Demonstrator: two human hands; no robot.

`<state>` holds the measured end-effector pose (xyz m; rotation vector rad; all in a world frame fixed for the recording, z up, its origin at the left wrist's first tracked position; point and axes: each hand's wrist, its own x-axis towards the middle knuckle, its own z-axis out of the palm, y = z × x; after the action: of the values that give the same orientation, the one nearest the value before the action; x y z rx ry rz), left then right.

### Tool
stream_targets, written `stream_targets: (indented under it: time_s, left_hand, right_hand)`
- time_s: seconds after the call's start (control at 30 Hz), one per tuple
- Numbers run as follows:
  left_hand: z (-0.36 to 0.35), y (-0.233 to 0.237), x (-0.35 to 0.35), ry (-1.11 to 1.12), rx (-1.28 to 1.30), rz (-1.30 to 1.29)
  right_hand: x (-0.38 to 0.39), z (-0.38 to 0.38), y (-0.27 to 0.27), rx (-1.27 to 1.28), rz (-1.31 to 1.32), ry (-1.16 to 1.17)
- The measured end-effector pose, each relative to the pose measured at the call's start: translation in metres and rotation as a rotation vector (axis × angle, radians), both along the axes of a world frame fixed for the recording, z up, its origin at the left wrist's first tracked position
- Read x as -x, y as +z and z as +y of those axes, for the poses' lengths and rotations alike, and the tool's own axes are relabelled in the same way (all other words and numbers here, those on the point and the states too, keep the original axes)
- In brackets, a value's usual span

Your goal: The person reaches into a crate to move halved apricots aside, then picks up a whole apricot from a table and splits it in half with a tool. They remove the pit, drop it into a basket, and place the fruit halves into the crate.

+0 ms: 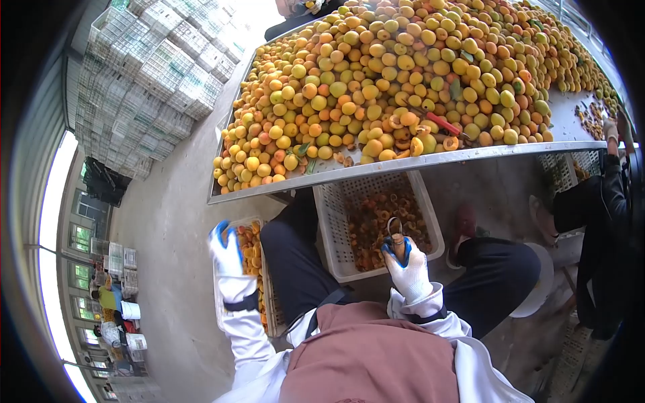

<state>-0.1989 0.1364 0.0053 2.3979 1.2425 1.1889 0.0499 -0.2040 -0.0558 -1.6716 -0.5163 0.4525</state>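
My left hand point(227, 250), in a white glove with blue fingertips, is slightly blurred at the edge of a light crate of orange apricot pieces point(251, 250) beside my leg. Its fingers look apart, with nothing visible in them. In front of my lap, my right hand point(408, 270), gloved the same way, is closed around the wooden handle of a ring-bladed tool point(399, 246). The metal ring points away from me. Beneath it stands a white plastic crate point(325, 221) holding brownish-orange fruit scraps point(376, 215).
A metal-edged table point(376, 172) ahead bears a large heap of apricots point(376, 74) and a red-handled tool point(443, 123). Another person's gloved hand point(610, 129) is at the right edge. Stacked crates point(154, 74) stand at left; people point(111, 316) sit farther off.
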Motion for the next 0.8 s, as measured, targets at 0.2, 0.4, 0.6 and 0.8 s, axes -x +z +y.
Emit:
stream_targets:
  time_s: [0.2,0.4,0.6,0.8]
  left_hand:
    - [-0.073,0.049,-0.214,-0.407,-0.104,0.425]
    - [-0.089,0.01,-0.336,-0.419,-0.015,0.852]
    - [-0.072,-0.007,-0.359,-0.393,0.248,0.84]
    - [-0.038,-0.025,-0.327,-0.774,1.074,-0.08]
  right_hand:
    - [0.0,0.002,-0.008,0.004,-0.007,-0.017]
    - [-0.008,-0.008,-0.006,0.069,0.065,-0.015]
    - [-0.009,-0.011,-0.005,0.076,0.054,-0.014]
    - [-0.005,-0.005,-0.006,0.06,0.069,0.005]
